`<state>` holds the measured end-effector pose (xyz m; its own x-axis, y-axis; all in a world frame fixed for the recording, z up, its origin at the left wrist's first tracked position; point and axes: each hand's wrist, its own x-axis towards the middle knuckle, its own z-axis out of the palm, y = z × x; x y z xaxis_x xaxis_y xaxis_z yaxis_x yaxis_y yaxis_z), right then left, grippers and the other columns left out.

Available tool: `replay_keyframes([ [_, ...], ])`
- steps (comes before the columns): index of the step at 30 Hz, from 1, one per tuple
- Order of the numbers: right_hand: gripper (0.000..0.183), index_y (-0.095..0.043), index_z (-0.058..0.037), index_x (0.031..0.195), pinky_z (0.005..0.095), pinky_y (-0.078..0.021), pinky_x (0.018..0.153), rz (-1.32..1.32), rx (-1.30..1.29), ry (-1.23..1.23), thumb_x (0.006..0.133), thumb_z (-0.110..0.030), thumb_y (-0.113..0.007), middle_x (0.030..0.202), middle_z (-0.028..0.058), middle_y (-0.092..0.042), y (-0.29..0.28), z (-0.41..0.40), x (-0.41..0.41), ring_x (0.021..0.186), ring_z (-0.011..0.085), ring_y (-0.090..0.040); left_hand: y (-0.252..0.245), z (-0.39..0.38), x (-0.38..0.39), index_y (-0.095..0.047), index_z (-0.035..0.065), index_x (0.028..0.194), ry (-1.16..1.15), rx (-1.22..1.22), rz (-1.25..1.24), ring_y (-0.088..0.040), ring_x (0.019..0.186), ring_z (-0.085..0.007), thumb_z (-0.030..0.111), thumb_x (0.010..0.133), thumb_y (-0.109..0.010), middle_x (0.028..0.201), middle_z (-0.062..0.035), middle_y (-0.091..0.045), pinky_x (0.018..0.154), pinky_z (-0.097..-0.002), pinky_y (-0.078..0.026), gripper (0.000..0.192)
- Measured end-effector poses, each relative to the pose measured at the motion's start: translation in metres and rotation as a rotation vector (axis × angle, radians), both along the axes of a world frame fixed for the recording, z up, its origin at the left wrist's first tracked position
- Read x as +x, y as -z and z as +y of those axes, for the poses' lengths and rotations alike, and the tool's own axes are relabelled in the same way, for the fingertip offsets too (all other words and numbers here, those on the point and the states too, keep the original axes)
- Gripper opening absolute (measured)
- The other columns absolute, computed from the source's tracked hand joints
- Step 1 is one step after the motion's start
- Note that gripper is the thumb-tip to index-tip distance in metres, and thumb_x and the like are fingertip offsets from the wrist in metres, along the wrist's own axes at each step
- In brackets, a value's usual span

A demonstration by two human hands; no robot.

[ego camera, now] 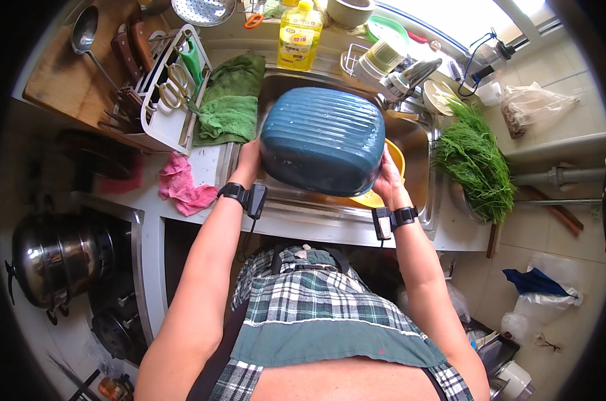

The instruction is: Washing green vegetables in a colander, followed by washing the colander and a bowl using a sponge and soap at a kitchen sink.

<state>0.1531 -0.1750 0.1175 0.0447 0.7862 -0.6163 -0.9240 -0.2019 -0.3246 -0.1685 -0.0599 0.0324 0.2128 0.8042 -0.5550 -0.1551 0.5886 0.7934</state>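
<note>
A dark teal plastic basin [323,140] with a ribbed underside is held over the stainless steel sink [418,185], its bottom turned towards me. My left hand [249,159] grips its left end and my right hand [389,175] its right end; most of the fingers are hidden behind it. Both wrists wear black straps with small devices. Partly covered by the basin, a yellow plastic colander [370,199] lies in the sink. At the back right of the sink stands the chrome faucet [405,82].
Left of the sink are green towels [230,103], a pink cloth [182,185] and a white rack [152,118] with knives and scissors. A yellow detergent bottle [299,37] stands behind. Feathery green herbs [476,160] fill a metal bowl on the right. A steel pot [57,260] is lower left.
</note>
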Motion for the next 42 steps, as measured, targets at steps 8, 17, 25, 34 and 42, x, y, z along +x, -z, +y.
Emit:
replay_keyframes([
  [8, 0.058, -0.049, 0.0017, 0.131, 0.0428, -0.0459, 0.099, -0.629, -0.214, 0.063, 0.099, -0.046, -0.047, 0.127, 0.0160, -0.057, 0.026, 0.019, -0.029, 0.112, 0.0287, -0.057, -0.010, 0.010, 0.048, -0.055, 0.0071, 0.130, 0.248, 1.040, 0.645, -0.057, 0.107, -0.0350, 0.039, 0.090, -0.058, 0.135, -0.0172, -0.053, 0.095, -0.0422, -0.042, 0.051],
  [17, 0.056, -0.062, 0.0072, 0.113, 0.0355, -0.0481, 0.086, -0.994, -0.357, 0.010, 0.101, -0.045, -0.045, 0.104, 0.0146, -0.067, 0.040, 0.032, -0.055, 0.092, 0.0219, -0.061, -0.002, -0.057, 0.068, -0.034, 0.0047, 0.147, 0.386, 0.934, 0.335, -0.032, 0.140, -0.0311, 0.017, 0.098, -0.046, 0.150, -0.0155, -0.037, 0.117, -0.0397, -0.023, 0.052],
  [25, 0.053, -0.064, 0.0090, 0.093, 0.0332, -0.0484, 0.070, -1.228, -0.326, -0.047, 0.103, -0.038, -0.042, 0.079, 0.0121, -0.066, 0.057, 0.039, -0.032, 0.071, 0.0166, -0.057, -0.041, 0.019, 0.139, -0.056, 0.0107, 0.131, 0.569, 1.262, 0.224, -0.041, 0.134, -0.0300, 0.022, 0.096, -0.050, 0.139, -0.0156, -0.051, 0.117, -0.0455, -0.020, 0.038],
  [34, 0.053, -0.062, 0.0084, 0.084, 0.0333, -0.0450, 0.067, -1.275, -0.322, 0.060, 0.102, -0.038, -0.044, 0.072, 0.0076, -0.062, 0.077, 0.054, -0.035, 0.066, 0.0150, -0.049, 0.100, 0.063, 0.120, -0.033, 0.0001, 0.146, 0.508, 0.599, 0.363, -0.023, 0.144, -0.0277, 0.040, 0.103, -0.034, 0.154, -0.0170, -0.030, 0.118, -0.0348, -0.018, 0.058],
  [42, 0.041, -0.057, 0.0069, 0.103, 0.0356, -0.0497, 0.077, -1.080, -0.314, -0.145, 0.102, -0.032, -0.046, 0.091, 0.0130, -0.064, 0.036, 0.091, -0.042, 0.080, 0.0193, -0.059, -0.036, -0.024, 0.074, -0.045, 0.0040, 0.141, 0.253, 0.684, 0.219, -0.038, 0.136, -0.0252, 0.018, 0.097, -0.051, 0.151, -0.0136, -0.038, 0.113, -0.0346, -0.023, 0.047],
])
